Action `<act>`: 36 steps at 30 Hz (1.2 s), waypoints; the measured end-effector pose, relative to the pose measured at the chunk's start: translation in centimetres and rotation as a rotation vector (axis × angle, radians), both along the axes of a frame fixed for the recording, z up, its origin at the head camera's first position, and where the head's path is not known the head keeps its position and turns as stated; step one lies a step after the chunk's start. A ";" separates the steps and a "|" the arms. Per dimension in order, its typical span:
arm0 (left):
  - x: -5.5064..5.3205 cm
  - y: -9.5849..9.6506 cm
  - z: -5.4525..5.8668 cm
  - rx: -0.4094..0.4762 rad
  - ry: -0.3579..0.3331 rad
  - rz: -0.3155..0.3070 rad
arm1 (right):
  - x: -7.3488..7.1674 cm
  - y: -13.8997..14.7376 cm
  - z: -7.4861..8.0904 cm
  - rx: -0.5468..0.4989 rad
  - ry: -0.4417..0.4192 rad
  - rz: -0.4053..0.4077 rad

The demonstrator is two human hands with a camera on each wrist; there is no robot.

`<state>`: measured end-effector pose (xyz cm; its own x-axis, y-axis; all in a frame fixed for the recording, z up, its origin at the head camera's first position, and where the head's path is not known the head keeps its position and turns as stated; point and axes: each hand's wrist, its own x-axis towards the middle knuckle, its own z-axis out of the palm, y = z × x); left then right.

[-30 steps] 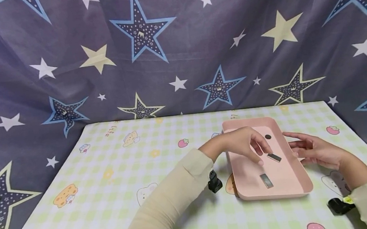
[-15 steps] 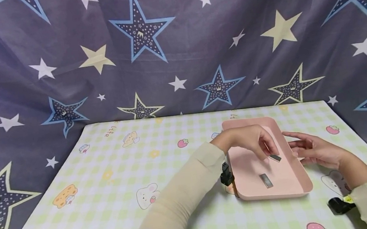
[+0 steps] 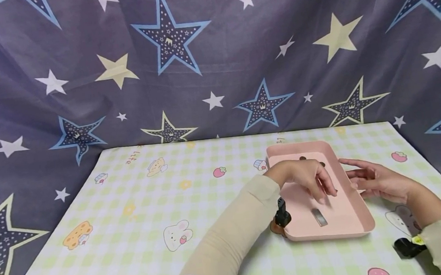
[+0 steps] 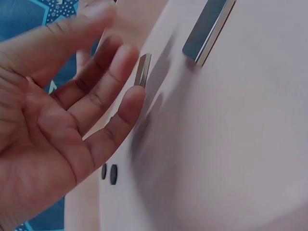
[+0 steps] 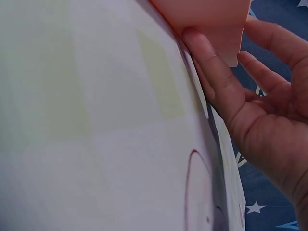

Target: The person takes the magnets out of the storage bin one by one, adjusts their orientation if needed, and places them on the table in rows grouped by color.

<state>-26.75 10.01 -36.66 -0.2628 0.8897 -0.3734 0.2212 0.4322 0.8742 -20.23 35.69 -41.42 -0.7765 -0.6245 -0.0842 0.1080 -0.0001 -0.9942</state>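
My left hand (image 3: 308,177) is held over the pink tray (image 3: 365,211), fingers loosely bent and thumb apart from them, with nothing gripped. Close to its fingertips in the left wrist view is a small flat metallic bar (image 4: 143,70); whether they touch it cannot be told, and the hand covers it in the head view. A second metallic bar (image 3: 319,217) lies on the tray floor nearer the front. Two dark round discs (image 4: 113,174) sit toward the tray's far end. The right hand (image 3: 386,182) touches the tray's right outer wall with fairly straight fingers.
The tray stands on the right part of a table (image 3: 135,247) with a checked, cartoon-printed cloth. A star-patterned curtain (image 3: 211,57) hangs behind the table. Black wrist devices (image 3: 282,214) sit at both forearms, the left one over the tray's left rim.
My left hand has shifted right and slightly toward the front inside the tray, now covering the farther bar and uncovering a second dark disc. The right hand and tray have stayed put.
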 end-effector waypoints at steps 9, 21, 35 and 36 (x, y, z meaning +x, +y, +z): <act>0.8 0.3 -0.9 -0.090 0.121 -0.037 | 0.0 -0.2 0.2 0.035 -0.002 -0.022; 2.1 1.2 -0.7 -0.270 0.392 -0.149 | 0.0 -0.2 0.3 0.021 -0.007 -0.006; 1.3 0.4 -1.3 -0.170 0.491 -0.122 | 0.0 -0.1 0.1 0.029 0.002 -0.002; 1.2 0.4 -1.3 -0.166 0.485 -0.118 | 0.0 -0.1 0.1 0.034 0.004 -0.004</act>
<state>-25.50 10.44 -37.99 -0.3418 0.8628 -0.3724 0.6393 0.5039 0.5808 -20.19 35.62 -41.34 -0.7795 -0.6181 -0.1022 0.1040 0.0332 -0.9940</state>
